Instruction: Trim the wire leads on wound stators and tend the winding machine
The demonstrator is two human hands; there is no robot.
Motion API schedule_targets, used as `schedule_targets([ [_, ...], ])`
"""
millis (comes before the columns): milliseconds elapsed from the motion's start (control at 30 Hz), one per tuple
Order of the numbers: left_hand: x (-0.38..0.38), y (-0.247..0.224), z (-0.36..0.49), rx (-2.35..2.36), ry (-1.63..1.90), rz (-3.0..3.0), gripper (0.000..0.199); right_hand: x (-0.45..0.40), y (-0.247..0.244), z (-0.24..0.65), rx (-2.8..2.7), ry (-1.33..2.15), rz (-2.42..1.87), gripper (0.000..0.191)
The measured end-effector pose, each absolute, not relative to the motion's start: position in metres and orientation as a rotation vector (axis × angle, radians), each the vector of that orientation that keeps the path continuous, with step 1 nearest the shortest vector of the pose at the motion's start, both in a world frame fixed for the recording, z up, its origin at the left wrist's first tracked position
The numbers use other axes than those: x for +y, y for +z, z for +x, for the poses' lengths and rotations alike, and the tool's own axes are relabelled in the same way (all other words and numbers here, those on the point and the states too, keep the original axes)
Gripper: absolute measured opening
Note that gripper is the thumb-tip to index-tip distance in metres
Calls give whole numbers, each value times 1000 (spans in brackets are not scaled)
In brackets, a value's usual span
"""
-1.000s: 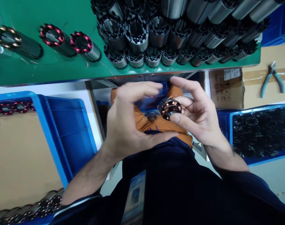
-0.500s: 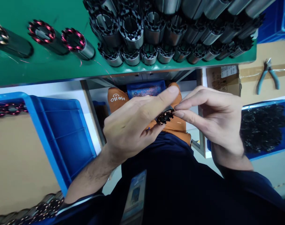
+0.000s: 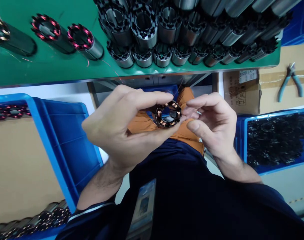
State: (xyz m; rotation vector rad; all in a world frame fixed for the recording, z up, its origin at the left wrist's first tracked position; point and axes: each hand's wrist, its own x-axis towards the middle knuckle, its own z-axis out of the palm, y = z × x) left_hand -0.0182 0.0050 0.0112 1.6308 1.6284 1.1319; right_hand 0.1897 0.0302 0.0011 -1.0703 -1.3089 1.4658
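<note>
My left hand point(image 3: 121, 123) is closed around a motor stator point(image 3: 168, 114), its fingers along the top and thumb underneath. The stator's open end faces me, showing a ring of copper windings in black slot liners and a bore I can see through. On its right side is my right hand point(image 3: 213, 123), thumb and forefinger apart, other fingers curled close to the stator's rim. A thin pale rod point(image 3: 199, 112) pokes out among those curled fingers; most of it is hidden. Whether the right fingertips touch the stator is unclear.
Rows of unwound stators point(image 3: 163, 55) stand on the green bench point(image 3: 66, 71), with red-wound ones point(image 3: 80, 38) at left. A blue crate point(image 3: 71, 146) is at my left. To the right are pliers point(image 3: 290, 81) on a carton point(image 3: 269, 90) and a bin of black parts point(image 3: 274, 140).
The stator has turned so its wound end faces me, and it has shifted slightly left. My right thumb and forefinger have come apart from their pinch at its rim.
</note>
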Motion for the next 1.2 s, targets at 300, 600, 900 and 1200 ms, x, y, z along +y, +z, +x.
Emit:
schedule_targets([
  [300,-2,8,-16,1683,1204,1744,36,39,8,192,-1538,1312,-1202,22],
  [600,5,-5,-6,1492,1322,1871,26,39,16,189,-1428,1300,-1223,9],
  [900,2,-8,-11,1617,1203,1954,30,12,-20,168,-1072,1740,-1178,39],
  [1200,-3,-18,-12,1527,922,1824,33,10,-17,168,-1105,1672,-1172,22],
])
